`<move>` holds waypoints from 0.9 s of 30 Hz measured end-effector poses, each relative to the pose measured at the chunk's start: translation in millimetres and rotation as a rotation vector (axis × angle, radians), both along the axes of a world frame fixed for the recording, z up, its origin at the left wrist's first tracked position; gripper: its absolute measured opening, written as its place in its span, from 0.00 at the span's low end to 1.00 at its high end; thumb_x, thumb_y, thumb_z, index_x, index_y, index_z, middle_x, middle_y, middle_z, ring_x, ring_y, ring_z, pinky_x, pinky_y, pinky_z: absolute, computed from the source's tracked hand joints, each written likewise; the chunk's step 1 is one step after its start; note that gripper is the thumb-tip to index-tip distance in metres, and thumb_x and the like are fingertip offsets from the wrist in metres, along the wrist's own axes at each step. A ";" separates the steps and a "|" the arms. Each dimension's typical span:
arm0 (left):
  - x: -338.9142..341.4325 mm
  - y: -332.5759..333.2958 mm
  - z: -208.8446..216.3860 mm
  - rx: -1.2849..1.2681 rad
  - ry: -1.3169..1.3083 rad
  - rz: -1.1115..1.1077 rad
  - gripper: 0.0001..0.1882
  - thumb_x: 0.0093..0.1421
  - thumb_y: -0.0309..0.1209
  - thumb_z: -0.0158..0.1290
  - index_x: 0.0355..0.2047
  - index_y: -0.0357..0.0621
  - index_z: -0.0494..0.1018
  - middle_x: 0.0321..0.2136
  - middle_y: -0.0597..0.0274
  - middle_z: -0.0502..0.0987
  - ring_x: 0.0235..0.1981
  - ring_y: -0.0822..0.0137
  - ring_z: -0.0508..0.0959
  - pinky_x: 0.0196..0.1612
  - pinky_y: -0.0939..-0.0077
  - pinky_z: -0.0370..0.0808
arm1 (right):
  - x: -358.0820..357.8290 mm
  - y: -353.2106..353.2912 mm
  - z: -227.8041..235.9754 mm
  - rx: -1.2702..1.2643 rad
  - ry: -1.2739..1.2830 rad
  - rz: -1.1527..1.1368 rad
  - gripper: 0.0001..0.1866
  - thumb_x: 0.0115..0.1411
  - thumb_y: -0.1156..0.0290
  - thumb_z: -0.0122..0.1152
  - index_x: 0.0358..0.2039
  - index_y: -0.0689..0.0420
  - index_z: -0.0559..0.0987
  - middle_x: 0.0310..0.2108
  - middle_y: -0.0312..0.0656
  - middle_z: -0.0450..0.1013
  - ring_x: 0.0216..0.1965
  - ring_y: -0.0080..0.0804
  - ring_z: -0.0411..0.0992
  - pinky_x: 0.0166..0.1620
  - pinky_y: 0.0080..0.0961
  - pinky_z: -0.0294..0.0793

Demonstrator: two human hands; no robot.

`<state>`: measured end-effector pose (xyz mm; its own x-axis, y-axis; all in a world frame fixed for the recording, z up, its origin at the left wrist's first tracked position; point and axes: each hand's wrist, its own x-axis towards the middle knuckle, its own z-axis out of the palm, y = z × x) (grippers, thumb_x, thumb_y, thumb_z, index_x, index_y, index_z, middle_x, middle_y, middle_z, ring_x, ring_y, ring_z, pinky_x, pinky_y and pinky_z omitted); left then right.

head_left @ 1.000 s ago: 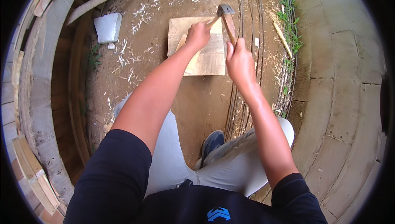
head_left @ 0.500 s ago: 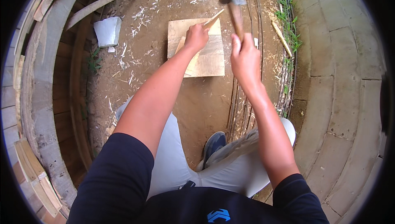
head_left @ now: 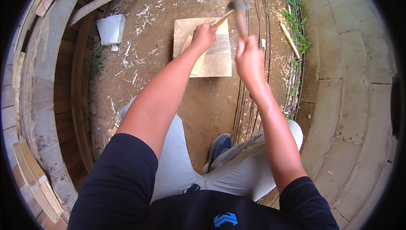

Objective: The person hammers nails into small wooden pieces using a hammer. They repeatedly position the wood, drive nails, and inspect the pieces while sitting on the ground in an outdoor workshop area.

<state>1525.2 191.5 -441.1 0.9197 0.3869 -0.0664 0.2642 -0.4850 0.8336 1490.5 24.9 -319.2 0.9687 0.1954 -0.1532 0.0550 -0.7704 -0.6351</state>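
Nearest are a dark short-sleeved shirt (head_left: 186, 213) and pale trousers (head_left: 173, 162), the knees spread, with a dark shoe (head_left: 220, 144) on the bare earth floor (head_left: 211, 107) between them. Farther out, the right hand (head_left: 250, 61) has its fingers wrapped around the wooden handle of a hammer (head_left: 241, 23), held upright in the view, its dark head blurred. A square-topped wooden block (head_left: 218, 66) stands on the floor ahead of the knees, with a pale wood strip (head_left: 197, 66) lying slantwise on its top. Over the block, the left hand (head_left: 204, 36) has its fingers closed on a thin wooden stick (head_left: 221, 20), which points up and right toward the hammer head; whether the two touch cannot be told. Long thin rods (head_left: 267, 31) run along the floor to the right of the block. A whitish stone slab (head_left: 111, 29) lies well to the left, and pale wood shavings (head_left: 146, 14) are scattered beyond.
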 end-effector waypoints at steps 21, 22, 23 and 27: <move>4.9 3.4 1.0 0.055 0.102 -0.004 0.13 0.64 0.31 0.56 0.43 0.34 0.79 0.34 0.34 0.80 0.40 0.37 0.81 0.44 0.50 0.77 | 15.7 -3.3 -23.0 -0.164 -0.261 0.105 0.18 0.72 0.59 0.51 0.40 0.64 0.71 0.24 0.65 0.77 0.25 0.64 0.78 0.25 0.51 0.77; 2.5 1.9 3.6 0.049 0.106 -0.008 0.12 0.64 0.32 0.56 0.42 0.34 0.79 0.34 0.34 0.80 0.40 0.37 0.81 0.44 0.50 0.77 | 18.9 -5.0 -24.2 -0.120 -0.230 0.074 0.17 0.72 0.59 0.51 0.40 0.64 0.71 0.24 0.64 0.77 0.25 0.64 0.78 0.25 0.51 0.77; -1.4 6.2 4.4 0.050 0.120 -0.009 0.12 0.64 0.32 0.56 0.42 0.34 0.79 0.34 0.34 0.80 0.40 0.37 0.81 0.44 0.50 0.77 | 16.5 1.2 -14.6 -0.068 -0.191 0.045 0.17 0.72 0.60 0.51 0.40 0.64 0.70 0.23 0.64 0.76 0.25 0.65 0.78 0.25 0.51 0.77; -2.3 12.5 -6.2 0.110 -0.011 0.000 0.20 0.62 0.37 0.60 0.31 0.25 0.77 0.28 0.31 0.79 0.37 0.37 0.82 0.41 0.51 0.78 | 6.1 3.4 10.9 0.095 -0.191 -0.022 0.16 0.72 0.61 0.51 0.38 0.64 0.69 0.20 0.62 0.75 0.25 0.64 0.78 0.25 0.53 0.76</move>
<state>1522.9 204.0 -447.3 0.9201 0.3915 -0.0129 0.2551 -0.5739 0.7782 1496.6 28.3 -308.3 0.9825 0.1792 0.0514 0.1653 -0.7098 -0.6847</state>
